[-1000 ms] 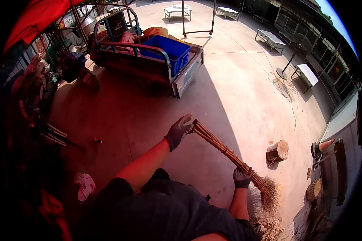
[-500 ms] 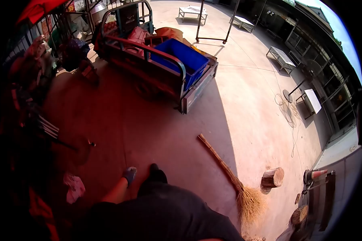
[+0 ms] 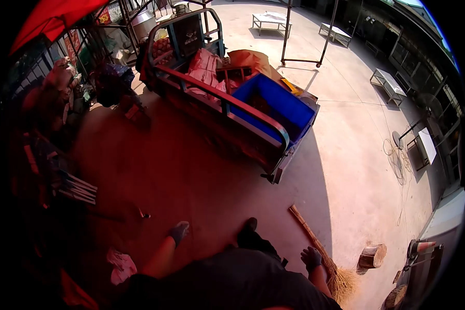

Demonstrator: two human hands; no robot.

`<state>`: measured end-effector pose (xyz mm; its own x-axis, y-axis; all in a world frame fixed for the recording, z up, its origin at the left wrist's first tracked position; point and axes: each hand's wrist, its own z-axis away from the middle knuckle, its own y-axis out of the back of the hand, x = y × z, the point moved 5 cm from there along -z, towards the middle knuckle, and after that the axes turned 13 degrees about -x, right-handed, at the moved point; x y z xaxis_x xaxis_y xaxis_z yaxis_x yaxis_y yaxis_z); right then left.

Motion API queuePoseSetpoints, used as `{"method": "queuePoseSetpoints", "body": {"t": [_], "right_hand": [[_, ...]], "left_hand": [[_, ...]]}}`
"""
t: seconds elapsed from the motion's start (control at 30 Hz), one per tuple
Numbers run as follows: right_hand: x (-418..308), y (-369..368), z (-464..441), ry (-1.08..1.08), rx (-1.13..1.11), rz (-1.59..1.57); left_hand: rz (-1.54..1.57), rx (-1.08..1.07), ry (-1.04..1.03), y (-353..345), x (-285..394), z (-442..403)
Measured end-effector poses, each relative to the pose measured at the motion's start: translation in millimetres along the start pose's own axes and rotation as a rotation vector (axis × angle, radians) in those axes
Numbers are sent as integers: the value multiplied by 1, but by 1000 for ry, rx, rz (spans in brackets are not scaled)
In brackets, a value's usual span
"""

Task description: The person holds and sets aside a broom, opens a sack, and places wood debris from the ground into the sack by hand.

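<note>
My left hand (image 3: 179,232), in a dark glove with a pale tip, hangs over the shaded ground with its fingers loosely stretched and no object seen in it. To the right, my right hand (image 3: 311,257), also gloved, has its fingers apart. It is nearest to a straw broom (image 3: 315,238), which lies on the ground and whose handle points up and left; whether they touch I cannot tell. Ahead stands a cargo tricycle (image 3: 222,95) with a metal rail. In its bed are a blue plastic bin (image 3: 299,111), pinkish sacks (image 3: 204,67) and an orange-brown sack (image 3: 250,59).
Tree stumps (image 3: 373,256) stand at the right, near a traffic cone (image 3: 425,247). Farther off are low white tables (image 3: 387,85), a standing fan (image 3: 429,106) and coiled cable (image 3: 396,160). A pink cloth or bag (image 3: 121,266) and piled items (image 3: 62,98) lie on the left.
My view has shifted, so the tricycle and broom appear lower and farther right. My right hand has come into view beside the broom. The tricycle appears closer.
</note>
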<state>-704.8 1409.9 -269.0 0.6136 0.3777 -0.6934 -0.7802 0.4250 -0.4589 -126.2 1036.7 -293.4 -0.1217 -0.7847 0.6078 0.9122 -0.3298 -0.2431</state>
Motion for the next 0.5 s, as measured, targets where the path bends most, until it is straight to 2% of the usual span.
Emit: {"method": "queuePoseSetpoints", "body": {"t": [0.03, 0.07, 0.1, 0.17, 0.2, 0.27, 0.33, 0.47, 0.5], "right_hand": [[-24, 0, -38, 36, -120, -465], [-65, -28, -58, 14, 209, -261], [-84, -32, -93, 43, 170, -235], [-110, -42, -153, 44, 145, -191], [-120, -49, -180, 18, 155, -171], [-113, -50, -245, -3, -428, -501], [-102, -2, -300, 18, -411, 367], [-151, -20, -359, -174, -359, -55], [-167, -26, -371, -224, -332, -154]], "left_hand": [[24, -27, -95, -12, 28, -6], [53, -53, -182, -22, 50, -10], [48, -46, -161, -30, 67, -16], [0, -120, -339, -48, 111, -34], [-2, -116, -331, -46, 128, -46], [-146, -172, -422, -48, 177, -65], [-746, 101, -430, -114, 297, 3], [-1323, 108, -784, -219, 493, 73], [-1343, 101, -869, -241, 528, 83]]}}
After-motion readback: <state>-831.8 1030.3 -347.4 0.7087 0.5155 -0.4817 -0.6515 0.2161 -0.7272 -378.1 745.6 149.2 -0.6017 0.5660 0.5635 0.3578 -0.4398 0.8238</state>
